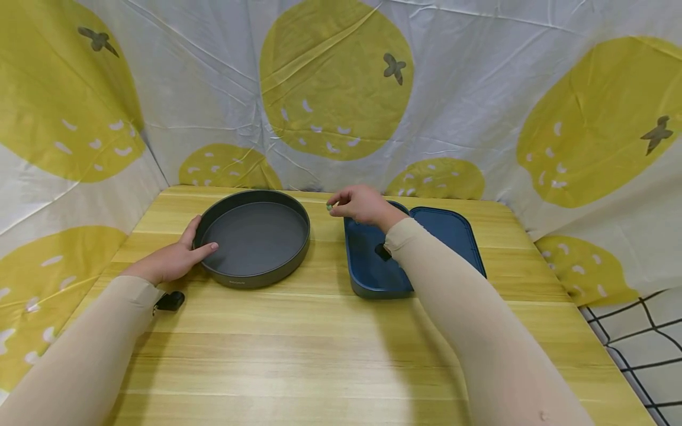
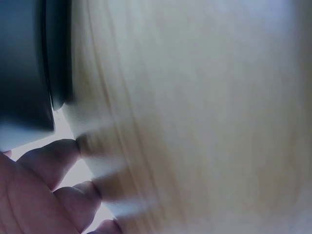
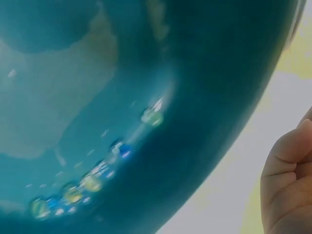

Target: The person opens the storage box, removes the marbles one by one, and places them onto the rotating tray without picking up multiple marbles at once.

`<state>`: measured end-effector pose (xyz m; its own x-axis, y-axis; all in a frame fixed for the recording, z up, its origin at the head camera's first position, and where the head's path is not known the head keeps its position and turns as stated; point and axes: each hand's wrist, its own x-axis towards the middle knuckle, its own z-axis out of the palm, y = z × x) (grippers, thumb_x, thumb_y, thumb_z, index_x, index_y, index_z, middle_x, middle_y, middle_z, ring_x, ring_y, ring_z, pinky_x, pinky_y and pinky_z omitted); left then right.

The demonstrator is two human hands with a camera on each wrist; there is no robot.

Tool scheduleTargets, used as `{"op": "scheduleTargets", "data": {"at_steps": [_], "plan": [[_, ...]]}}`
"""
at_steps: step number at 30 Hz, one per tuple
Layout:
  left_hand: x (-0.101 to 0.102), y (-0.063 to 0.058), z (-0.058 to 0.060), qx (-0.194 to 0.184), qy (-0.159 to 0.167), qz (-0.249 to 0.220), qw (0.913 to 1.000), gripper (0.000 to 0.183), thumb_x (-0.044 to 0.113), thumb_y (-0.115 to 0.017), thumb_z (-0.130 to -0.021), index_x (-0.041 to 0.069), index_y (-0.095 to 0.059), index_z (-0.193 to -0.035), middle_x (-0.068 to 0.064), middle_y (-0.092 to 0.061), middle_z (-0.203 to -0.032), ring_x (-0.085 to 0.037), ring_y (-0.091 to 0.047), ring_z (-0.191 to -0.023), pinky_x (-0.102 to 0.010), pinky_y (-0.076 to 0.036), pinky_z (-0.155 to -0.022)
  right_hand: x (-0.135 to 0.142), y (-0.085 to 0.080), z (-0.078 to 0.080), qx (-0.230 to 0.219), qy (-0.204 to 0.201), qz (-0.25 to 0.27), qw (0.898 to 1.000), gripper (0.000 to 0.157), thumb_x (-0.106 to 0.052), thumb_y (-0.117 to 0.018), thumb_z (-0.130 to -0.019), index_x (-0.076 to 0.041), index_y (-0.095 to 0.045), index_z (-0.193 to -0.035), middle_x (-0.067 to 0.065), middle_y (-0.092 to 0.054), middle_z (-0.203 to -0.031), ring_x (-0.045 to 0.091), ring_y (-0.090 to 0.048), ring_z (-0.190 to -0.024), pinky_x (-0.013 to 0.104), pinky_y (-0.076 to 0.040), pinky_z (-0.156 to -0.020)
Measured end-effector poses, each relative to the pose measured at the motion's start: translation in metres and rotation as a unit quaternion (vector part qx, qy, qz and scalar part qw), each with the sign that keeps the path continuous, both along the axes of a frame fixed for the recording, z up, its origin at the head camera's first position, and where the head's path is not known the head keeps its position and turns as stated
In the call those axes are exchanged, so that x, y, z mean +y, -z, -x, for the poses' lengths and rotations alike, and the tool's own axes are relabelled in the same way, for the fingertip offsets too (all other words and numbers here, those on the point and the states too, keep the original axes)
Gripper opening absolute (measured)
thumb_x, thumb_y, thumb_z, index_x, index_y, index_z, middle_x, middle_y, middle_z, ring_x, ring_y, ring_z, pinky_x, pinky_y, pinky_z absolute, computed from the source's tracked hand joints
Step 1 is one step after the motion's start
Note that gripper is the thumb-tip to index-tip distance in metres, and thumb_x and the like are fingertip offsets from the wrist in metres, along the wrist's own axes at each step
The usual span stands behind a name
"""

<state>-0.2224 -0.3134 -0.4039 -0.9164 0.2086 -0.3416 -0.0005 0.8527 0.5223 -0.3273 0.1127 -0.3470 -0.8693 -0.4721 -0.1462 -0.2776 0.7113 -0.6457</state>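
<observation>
My left hand (image 1: 173,258) holds the near left rim of a round dark grey pan (image 1: 253,239), thumb over the edge and fingers along the outside wall. In the left wrist view the pan's dark wall (image 2: 22,58) is at the upper left, and the fingers (image 2: 53,158) lie low beside it. Between thumb and fingertips, my right hand (image 1: 364,206) pinches a small greenish glass marble (image 1: 329,207) above the far left edge of a blue rectangular container (image 1: 367,254). Inside that container, several glass marbles (image 3: 90,183) line the wall in the right wrist view.
A blue lid (image 1: 450,236) lies right of the container, partly behind my right forearm. The wooden table (image 1: 277,349) meets a lemon-print cloth (image 1: 335,77) at the back and left. A black wire grid (image 1: 644,337) stands beyond the right edge.
</observation>
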Motion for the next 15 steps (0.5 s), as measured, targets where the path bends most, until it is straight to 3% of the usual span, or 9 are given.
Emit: {"op": "scheduleTargets", "data": {"at_steps": [7, 15], "plan": [[0.0, 0.0, 0.0, 0.003, 0.0, 0.0, 1.0, 0.103, 0.064, -0.037, -0.109, 0.008, 0.032, -0.161, -0.044, 0.002, -0.167, -0.065, -0.04, -0.141, -0.072, -0.034, -0.115, -0.028, -0.004, -0.007, 0.012, -0.031, 0.003, 0.999, 0.029, -0.028, -0.073, -0.102, -0.017, -0.077, -0.128, 0.006, -0.075, -0.122, 0.024, -0.067, -0.114, 0.041, -0.056, -0.095], [0.0, -0.001, -0.001, 0.002, 0.0, 0.003, 1.0, 0.104, 0.065, -0.037, -0.108, 0.009, 0.033, -0.161, -0.044, 0.001, -0.167, -0.065, -0.04, -0.141, -0.072, -0.034, -0.115, -0.049, -0.007, -0.014, 0.009, -0.063, 0.0, 0.998, 0.026, -0.026, -0.074, -0.101, -0.017, -0.079, -0.125, 0.003, -0.075, -0.115, 0.02, -0.066, -0.102, 0.035, -0.055, -0.085]]}}
